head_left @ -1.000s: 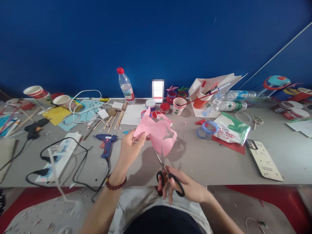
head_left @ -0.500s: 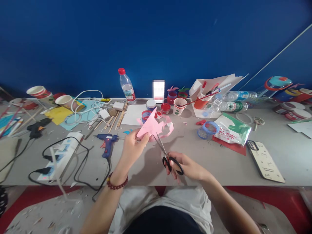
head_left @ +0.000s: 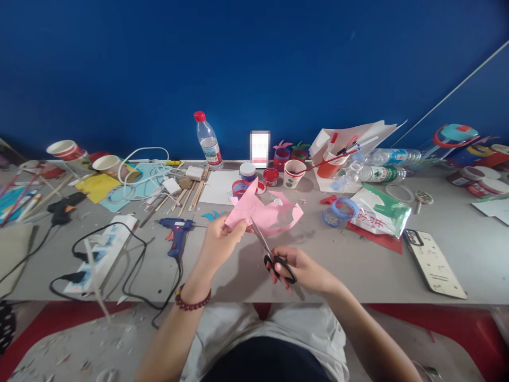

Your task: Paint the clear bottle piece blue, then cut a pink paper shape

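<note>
My left hand [head_left: 224, 239] pinches a sheet of pink paper [head_left: 268, 211] at its left part, holding it up above the table. The paper has an irregular cut outline, with a curved strip reaching out to the right and a faint drawn line near my thumb. My right hand [head_left: 298, 269] has its fingers through the black handles of a pair of scissors [head_left: 263, 240]. The blades point up and left and meet the paper's lower edge close to my left thumb. Behind the paper are a blue-rimmed paint jar [head_left: 240, 187] and a red paint jar [head_left: 271, 176].
A blue glue gun [head_left: 177, 233] and a white power strip [head_left: 104, 252] with black cables lie on the left. A water bottle [head_left: 208, 142] stands at the back. On the right are a tape roll [head_left: 344, 208], a green-and-white packet [head_left: 382, 212] and a phone [head_left: 435, 263].
The pink paper has turned, and its curved strip now spreads farther right and looks wider. The scissor blades look closer together, and their tips sit nearer my left thumb.
</note>
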{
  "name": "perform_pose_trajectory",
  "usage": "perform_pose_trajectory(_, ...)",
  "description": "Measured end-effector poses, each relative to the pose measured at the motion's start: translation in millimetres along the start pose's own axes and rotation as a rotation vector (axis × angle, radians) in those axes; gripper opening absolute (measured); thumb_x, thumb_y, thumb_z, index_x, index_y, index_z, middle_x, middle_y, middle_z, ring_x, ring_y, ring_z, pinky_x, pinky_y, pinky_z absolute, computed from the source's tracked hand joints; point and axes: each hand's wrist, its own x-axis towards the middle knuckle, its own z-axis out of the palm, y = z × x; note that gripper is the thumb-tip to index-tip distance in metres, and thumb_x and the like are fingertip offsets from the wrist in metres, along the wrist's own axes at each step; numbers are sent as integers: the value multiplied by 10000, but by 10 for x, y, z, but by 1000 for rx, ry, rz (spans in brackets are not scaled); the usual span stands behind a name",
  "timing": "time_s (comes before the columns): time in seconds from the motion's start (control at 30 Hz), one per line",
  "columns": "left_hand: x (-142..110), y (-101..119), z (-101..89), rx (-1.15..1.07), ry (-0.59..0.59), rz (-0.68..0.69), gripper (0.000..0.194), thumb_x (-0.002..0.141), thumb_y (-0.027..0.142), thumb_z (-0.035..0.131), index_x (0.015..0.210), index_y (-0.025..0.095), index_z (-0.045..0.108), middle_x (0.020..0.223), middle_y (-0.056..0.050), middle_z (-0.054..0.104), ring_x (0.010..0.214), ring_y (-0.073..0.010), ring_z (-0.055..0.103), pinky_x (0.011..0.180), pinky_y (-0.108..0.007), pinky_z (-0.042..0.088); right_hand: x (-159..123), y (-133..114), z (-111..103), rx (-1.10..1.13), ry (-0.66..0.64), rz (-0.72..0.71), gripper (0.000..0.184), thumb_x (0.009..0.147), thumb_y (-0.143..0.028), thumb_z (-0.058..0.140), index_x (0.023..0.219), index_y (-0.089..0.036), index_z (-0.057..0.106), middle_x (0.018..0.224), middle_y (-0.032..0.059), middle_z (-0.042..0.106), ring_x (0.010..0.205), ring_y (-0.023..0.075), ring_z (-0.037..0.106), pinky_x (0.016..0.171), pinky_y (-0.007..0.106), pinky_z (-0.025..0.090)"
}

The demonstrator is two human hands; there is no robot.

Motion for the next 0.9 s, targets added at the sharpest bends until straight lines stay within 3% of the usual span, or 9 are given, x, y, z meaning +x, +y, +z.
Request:
perform_pose_trajectory(0.13, -21, 34, 18, -70, -41, -6, 206, 762, 379, 702, 765, 173, 716, 788, -82, 750, 697, -182, 679, 571, -246, 498, 40, 73, -8, -26, 42, -5, 499, 823, -647, 664, 910, -163, 583, 736, 0, 633, 506, 54, 498, 431, 160, 472)
perform_pose_trajectory(0.57, -105, 11, 81, -90, -24, -28, 262, 740, 447, 717, 714, 187, 696, 639, -16, 650, 623, -151, 603, 580, -240, 455, 93, 41, 142, 15, 127, -38, 519, 787, -672, 680, 895, -185, 534, 697, -15, 613, 501, 62, 476, 427, 173, 429)
perform_pose_trajectory(0.9, -106, -26, 159, -170, -21, -38, 237, 749, 424, 725, 750, 189, 702, 776, -59, 717, 642, -158, 611, 568, -246, 478, 102, 108, 113, -18, 115, -88, 538, 822, -703, 619, 947, -188, 533, 749, 1, 617, 529, 71, 492, 457, 190, 423)
